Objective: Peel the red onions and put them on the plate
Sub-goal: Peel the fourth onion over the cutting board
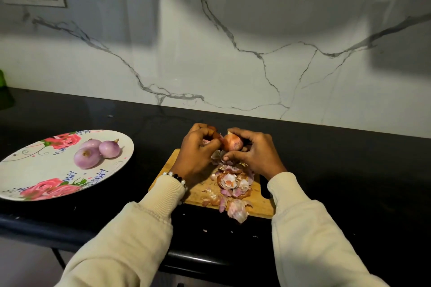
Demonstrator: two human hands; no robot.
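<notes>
Gripping a partly skinned red onion (233,142) above the far edge of the wooden cutting board (261,202), the right hand (254,154) curls its fingers around the bulb while the left hand (198,151) pinches a strip of loose skin at the onion's left side. The two hands are close together, nearly touching. A heap of peeled skins (231,184) lies on the board beneath them, with one larger piece overhanging the near edge. The board rests on the black counter (349,170). To the left, well apart from the board, a floral plate (28,170) carries three peeled onions (96,152) clustered together and touching. Cream sleeves cover both forearms, and a beaded bracelet (177,177) sits at the left wrist.
</notes>
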